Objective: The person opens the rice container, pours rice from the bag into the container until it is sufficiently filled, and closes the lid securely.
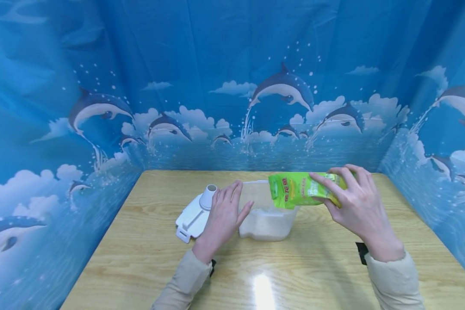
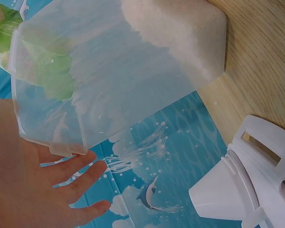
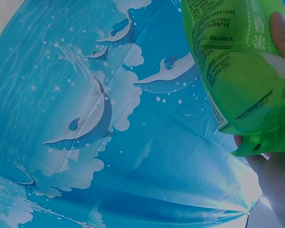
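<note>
Green printed bag [image 1: 300,189] is in the right hand [image 1: 354,198], fingers and thumb gripping it near the right end. Bag lies roughly sideways, left end over the right part of a translucent container [image 2: 123,90]. Can't tell whether anything is coming out of it.

Container sits upright on the wood-grain table [image 1: 314,267], open at the top, white grainy fill [image 2: 180,35] in its lower part, visible through the wall. Left hand [image 1: 224,212] is at the container's left rim, fingers extended, not gripping. Left wrist view puts it right by the rim tab; exact contact is hard to tell.

White lid [image 1: 191,221] lies on the table left of the container, near the left hand, with a tapered white cup [image 1: 208,198] on it. Lid has a looped handle, clear in the left wrist view.

Blue dolphin-print curtain [image 1: 217,43] hangs behind and along both sides. Beige sleeves [image 1: 395,280] on both arms. Bright reflection on the table's near part.
</note>
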{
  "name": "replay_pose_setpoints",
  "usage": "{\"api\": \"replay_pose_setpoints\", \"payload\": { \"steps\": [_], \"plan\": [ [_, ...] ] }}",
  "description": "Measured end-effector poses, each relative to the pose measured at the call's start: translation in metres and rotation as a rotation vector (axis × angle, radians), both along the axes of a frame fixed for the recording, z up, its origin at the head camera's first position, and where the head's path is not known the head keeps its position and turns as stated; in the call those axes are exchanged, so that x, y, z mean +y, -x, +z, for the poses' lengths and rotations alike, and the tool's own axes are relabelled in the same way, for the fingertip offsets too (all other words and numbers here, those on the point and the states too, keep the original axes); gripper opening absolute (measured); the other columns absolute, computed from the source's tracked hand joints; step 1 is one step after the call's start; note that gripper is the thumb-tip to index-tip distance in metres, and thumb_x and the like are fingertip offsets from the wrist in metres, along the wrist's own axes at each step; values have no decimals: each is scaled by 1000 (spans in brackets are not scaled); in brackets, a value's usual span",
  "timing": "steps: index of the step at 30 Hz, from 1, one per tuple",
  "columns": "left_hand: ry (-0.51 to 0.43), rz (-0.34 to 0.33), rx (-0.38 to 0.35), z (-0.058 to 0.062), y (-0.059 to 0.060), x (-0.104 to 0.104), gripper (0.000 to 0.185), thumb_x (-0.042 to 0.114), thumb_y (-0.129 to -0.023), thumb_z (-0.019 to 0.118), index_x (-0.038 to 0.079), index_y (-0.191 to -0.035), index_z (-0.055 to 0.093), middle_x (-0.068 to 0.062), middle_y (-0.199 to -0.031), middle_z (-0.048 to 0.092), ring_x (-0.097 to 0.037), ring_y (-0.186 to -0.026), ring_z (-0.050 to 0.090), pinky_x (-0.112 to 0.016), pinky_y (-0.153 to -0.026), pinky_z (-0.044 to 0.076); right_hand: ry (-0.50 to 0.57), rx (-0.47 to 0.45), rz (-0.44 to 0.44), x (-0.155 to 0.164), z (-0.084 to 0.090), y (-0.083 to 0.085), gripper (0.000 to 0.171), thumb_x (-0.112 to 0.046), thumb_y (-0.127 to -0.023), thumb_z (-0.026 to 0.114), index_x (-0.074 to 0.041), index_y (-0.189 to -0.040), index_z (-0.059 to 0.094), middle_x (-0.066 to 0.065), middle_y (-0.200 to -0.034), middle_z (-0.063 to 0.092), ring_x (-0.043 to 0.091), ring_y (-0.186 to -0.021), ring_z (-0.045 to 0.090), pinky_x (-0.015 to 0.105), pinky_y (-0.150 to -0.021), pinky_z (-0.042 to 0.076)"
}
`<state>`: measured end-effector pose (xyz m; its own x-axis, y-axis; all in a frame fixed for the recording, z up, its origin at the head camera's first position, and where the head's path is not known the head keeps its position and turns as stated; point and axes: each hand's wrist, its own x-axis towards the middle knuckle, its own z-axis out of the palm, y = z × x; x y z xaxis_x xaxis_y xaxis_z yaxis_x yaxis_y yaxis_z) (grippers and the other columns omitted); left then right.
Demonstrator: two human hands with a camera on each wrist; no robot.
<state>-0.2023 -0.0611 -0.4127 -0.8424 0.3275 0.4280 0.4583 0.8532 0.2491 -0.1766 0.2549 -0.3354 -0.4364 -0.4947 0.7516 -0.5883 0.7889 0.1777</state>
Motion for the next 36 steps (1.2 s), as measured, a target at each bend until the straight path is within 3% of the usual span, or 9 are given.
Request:
{"api": "replay_pose_setpoints", "payload": {
  "steps": [36],
  "plan": [
    [-6,-5,1,0,-1,-1,66,47,-107,43,1,-154,38,-15,-157,41,-35,-138,45,-60,-118,30,-5,7,-10,-2,2,-2,58,-59,-105,35,-19,-133,66,23,-106,62,51,-105,52,68,-88,43]
  ]
}}
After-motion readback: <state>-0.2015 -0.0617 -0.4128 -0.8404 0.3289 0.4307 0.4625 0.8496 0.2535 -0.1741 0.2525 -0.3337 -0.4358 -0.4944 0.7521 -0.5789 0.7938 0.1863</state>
